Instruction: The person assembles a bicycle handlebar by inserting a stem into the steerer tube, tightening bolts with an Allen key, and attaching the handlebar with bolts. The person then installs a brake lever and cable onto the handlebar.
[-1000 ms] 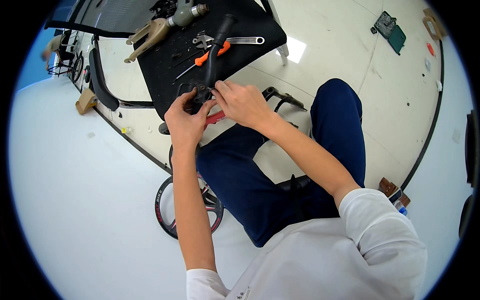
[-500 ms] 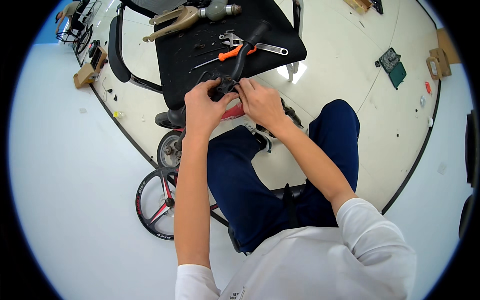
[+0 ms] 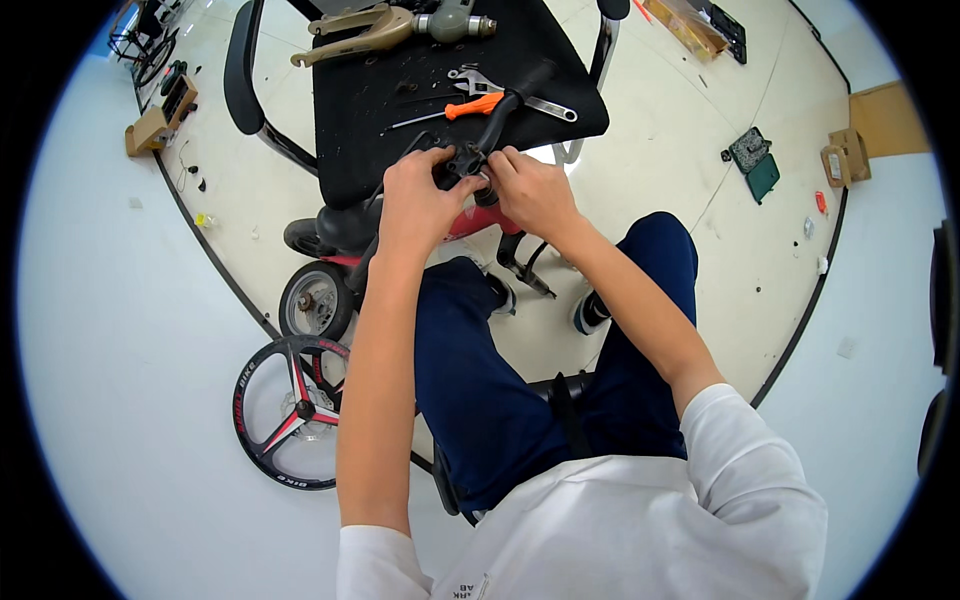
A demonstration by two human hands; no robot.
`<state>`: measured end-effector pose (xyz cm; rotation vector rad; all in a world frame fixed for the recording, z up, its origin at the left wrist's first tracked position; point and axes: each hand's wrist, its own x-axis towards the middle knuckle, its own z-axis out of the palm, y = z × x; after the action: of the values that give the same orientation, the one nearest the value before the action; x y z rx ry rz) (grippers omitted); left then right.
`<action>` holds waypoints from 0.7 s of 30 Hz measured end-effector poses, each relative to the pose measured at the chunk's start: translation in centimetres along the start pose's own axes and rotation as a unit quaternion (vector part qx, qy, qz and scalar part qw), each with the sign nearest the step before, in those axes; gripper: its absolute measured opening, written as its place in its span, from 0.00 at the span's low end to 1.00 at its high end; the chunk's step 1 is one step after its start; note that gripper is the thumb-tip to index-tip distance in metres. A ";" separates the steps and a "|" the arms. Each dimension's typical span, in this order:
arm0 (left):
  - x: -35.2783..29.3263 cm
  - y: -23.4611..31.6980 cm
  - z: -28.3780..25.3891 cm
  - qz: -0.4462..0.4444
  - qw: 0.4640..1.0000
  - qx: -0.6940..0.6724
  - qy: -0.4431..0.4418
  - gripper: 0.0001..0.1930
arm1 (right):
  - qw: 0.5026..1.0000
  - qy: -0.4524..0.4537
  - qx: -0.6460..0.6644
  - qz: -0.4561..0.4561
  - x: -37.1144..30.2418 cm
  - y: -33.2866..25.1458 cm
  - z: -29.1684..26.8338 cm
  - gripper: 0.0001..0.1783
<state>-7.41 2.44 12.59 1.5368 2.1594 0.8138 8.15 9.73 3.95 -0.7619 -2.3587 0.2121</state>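
Both hands are at a black handlebar (image 3: pixel 497 122), whose curved tube lies over the front of a black chair seat (image 3: pixel 345 130). My left hand (image 3: pixel 420 195) has its fingers and thumb closed around the dark clamp (image 3: pixel 465 161) at the bar's middle. Just to the right, my right hand (image 3: pixel 535 195) pinches at the same spot; its fingertips hide whatever small piece is there. Under the bar, on the seat, lie an orange-handled screwdriver (image 3: pixel 474 106) and a silver adjustable wrench (image 3: pixel 552 109). The bar's lower end with a lever (image 3: pixel 525 268) hangs below my right hand.
A tan fork (image 3: pixel 372 32) lies at the back of the seat. Below the chair stands a red frame (image 3: pixel 468 222) with a small wheel (image 3: pixel 318 300). A three-spoke wheel (image 3: pixel 300 410) is at lower left. On the right floor are an open green case (image 3: pixel 762 178) and cardboard boxes (image 3: pixel 852 152).
The handlebar has turned, and its lower end now shows under my right hand instead of beside the forearm. Both hands remain at the clamp. The whole view has shifted slightly.
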 end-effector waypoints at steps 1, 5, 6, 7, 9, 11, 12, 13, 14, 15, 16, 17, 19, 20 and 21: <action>-0.1 0.0 0.0 0.004 1.000 -0.002 0.000 0.29 | 1.000 -0.002 -0.002 0.001 -0.2 0.1 0.1 0.08; -0.2 -0.5 0.1 0.020 1.000 0.005 0.014 0.27 | 1.000 0.009 0.012 0.013 0.3 -0.4 -0.6 0.08; -0.3 -0.8 0.4 0.031 0.999 0.011 0.025 0.26 | 0.999 0.013 0.022 0.021 0.5 -0.9 -0.9 0.08; -0.4 -1.0 0.6 0.041 0.998 0.018 0.036 0.25 | 0.999 0.027 0.026 0.012 0.7 -1.2 -1.0 0.08; -0.5 -0.8 1.0 0.050 0.998 0.026 0.043 0.25 | 0.998 0.055 0.034 -0.002 0.8 -1.4 -1.1 0.09; -0.8 -0.8 1.6 0.059 0.996 0.036 0.062 0.25 | 1.000 0.026 0.007 0.003 0.7 -0.8 -0.6 0.09; -1.2 -1.0 2.0 0.064 0.994 0.042 0.078 0.25 | 1.000 0.013 -0.005 0.006 0.6 -0.6 -0.3 0.09; -1.6 -1.2 2.3 0.068 0.992 0.049 0.094 0.26 | 1.000 0.002 -0.005 0.011 0.2 -0.4 -0.1 0.09; -1.8 -1.0 2.3 0.067 0.992 0.053 0.090 0.26 | 1.000 -0.008 -0.005 0.016 0.1 -0.4 -0.2 0.09; -1.9 -0.9 2.3 0.066 0.993 0.057 0.086 0.26 | 1.000 -0.019 -0.005 0.022 0.1 -0.4 -0.3 0.09; -2.0 -0.8 2.3 0.064 0.993 0.062 0.082 0.26 | 1.000 -0.001 0.006 0.027 -0.1 -0.5 -0.4 0.09; -2.1 -0.7 2.3 0.066 0.992 0.064 0.081 0.26 | 0.999 0.018 0.018 0.033 0.1 -1.2 -1.0 0.08; -2.1 -0.6 2.2 0.070 0.992 0.067 0.081 0.25 | 0.999 0.034 0.022 0.027 0.2 -1.4 -1.1 0.08; -2.1 -0.4 2.2 0.065 0.993 0.055 0.087 0.24 | 0.999 0.032 0.014 0.018 0.1 -1.2 -0.9 0.08; -2.1 -0.2 2.1 0.059 0.993 0.044 0.092 0.23 | 1.000 0.029 0.006 0.009 0.0 -1.0 -0.8 0.09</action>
<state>-5.61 0.92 10.81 1.7071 2.2780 0.9438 8.18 8.91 4.89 -0.7734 -2.2951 0.2080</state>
